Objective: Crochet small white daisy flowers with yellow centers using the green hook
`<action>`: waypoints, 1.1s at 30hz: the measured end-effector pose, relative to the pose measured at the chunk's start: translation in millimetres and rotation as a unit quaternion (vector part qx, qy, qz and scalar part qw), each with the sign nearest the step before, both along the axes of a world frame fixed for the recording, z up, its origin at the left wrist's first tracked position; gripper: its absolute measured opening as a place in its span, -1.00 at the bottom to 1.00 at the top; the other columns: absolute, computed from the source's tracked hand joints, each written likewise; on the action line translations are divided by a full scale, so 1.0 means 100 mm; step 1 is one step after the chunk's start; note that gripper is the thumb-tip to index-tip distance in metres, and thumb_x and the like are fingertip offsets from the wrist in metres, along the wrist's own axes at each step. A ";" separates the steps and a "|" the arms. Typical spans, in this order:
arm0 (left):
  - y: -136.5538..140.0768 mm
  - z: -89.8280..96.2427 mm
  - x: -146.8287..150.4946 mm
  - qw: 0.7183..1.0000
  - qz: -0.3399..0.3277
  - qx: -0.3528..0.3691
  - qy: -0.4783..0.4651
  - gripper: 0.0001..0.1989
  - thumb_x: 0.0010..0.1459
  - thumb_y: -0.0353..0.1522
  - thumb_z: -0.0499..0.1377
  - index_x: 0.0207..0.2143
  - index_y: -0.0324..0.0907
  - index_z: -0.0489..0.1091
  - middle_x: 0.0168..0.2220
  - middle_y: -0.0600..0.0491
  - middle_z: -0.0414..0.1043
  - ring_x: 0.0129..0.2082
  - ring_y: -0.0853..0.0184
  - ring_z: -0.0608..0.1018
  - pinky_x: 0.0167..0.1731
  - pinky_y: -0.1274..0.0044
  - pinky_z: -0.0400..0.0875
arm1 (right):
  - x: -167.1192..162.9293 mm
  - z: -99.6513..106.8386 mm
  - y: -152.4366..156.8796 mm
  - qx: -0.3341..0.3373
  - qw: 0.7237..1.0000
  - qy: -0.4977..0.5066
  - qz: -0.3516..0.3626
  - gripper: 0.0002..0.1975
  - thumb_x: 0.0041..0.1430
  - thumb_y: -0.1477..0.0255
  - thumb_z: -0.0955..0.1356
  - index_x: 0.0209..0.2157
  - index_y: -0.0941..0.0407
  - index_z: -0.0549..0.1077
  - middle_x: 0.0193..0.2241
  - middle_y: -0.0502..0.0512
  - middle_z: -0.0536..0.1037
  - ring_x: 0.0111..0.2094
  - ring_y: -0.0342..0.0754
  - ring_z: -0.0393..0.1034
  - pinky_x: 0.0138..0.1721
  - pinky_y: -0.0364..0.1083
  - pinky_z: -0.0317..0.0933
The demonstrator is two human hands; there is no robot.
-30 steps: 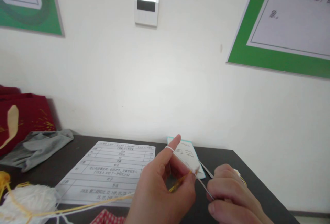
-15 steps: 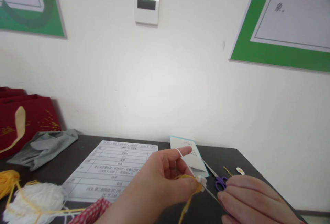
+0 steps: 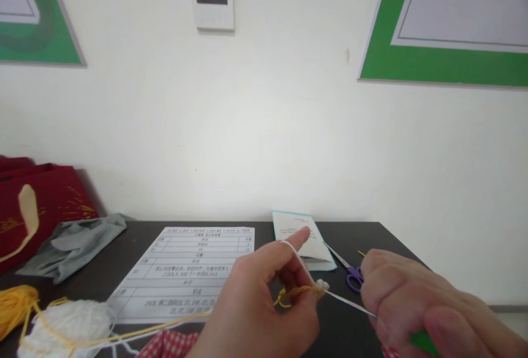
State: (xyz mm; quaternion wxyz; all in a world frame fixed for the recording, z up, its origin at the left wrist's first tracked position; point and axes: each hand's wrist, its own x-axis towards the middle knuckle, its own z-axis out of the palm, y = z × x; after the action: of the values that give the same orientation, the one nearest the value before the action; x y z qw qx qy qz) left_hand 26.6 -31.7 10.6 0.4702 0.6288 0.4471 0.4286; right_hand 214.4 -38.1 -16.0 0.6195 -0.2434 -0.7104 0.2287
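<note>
My left hand (image 3: 264, 297) pinches a small piece of crochet (image 3: 322, 286), white at its edge and yellow inside, between thumb and fingers. Its index finger points outward with a strand of white yarn (image 3: 300, 258) running over it. A yellow strand (image 3: 284, 295) loops beside the thumb. In my right hand (image 3: 429, 303) is a crochet hook; a bit of green handle (image 3: 423, 341) shows under the fingers. The thin metal shaft (image 3: 350, 302) reaches left to the crochet piece, its tip hidden at the stitches.
A white yarn ball (image 3: 68, 322) and a yellow yarn ball (image 3: 16, 308) lie at left. A printed pattern sheet (image 3: 185, 270), a white packet (image 3: 292, 231) and purple-handled scissors (image 3: 353, 278) rest on the black table (image 3: 264, 231). Red bags (image 3: 45, 193) and grey cloth (image 3: 78, 242) sit back left.
My right hand has moved up and turned, so the green handle now shows. The crochet piece stays in my left hand. The whole view has shifted slightly.
</note>
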 end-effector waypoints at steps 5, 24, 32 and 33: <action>0.11 -0.05 -0.04 0.986 -0.084 -0.116 -0.080 -0.53 -0.11 -0.44 0.32 -0.05 -0.19 0.56 -0.46 0.14 0.47 -0.47 0.41 0.44 -0.35 0.52 0.34 | -0.11 0.23 -0.02 0.026 0.996 -0.048 -0.072 -0.51 0.44 0.36 0.16 -0.62 0.07 0.32 -0.73 -0.04 0.33 -0.66 -0.14 0.25 -0.61 -0.12 0.10; 0.25 -0.12 -0.09 0.943 -0.168 -0.161 -0.238 -0.55 -0.10 -0.52 0.35 -0.10 -0.02 0.63 -0.46 0.17 0.45 -0.50 0.53 0.39 -0.38 0.61 0.31 | -0.28 0.14 0.23 -0.386 0.863 0.270 0.183 -0.56 0.15 0.20 0.45 -0.68 0.12 0.38 -0.75 -0.10 0.27 -0.71 -0.25 -0.02 -0.64 -0.19 -0.02; 0.23 -0.24 -0.03 0.977 -0.050 0.080 -0.193 -0.54 0.07 -0.51 0.27 0.01 0.06 0.57 -0.34 0.11 0.45 -0.33 0.43 0.44 -0.20 0.57 0.39 | -0.28 0.03 0.33 -0.459 0.782 0.342 0.249 -0.64 0.11 0.28 0.49 -0.64 0.14 0.42 -0.74 -0.14 0.28 -0.71 -0.29 -0.13 -0.63 -0.24 0.00; 0.22 -0.23 -0.04 0.976 -0.056 0.113 -0.177 -0.51 0.09 -0.54 0.25 0.02 0.10 0.55 -0.32 0.11 0.46 -0.30 0.43 0.45 -0.18 0.58 0.39 | -0.28 0.02 0.34 -0.464 0.777 0.341 0.254 -0.65 0.10 0.29 0.49 -0.64 0.14 0.42 -0.75 -0.15 0.28 -0.71 -0.29 -0.15 -0.64 -0.24 -0.01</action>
State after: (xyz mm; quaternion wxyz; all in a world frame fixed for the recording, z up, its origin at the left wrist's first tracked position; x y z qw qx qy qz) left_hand 22.4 -9.3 -12.8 0.4905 0.6161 0.2697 0.5542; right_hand 186.4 -4.3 -13.7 0.5530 -0.2178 -0.2964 0.7476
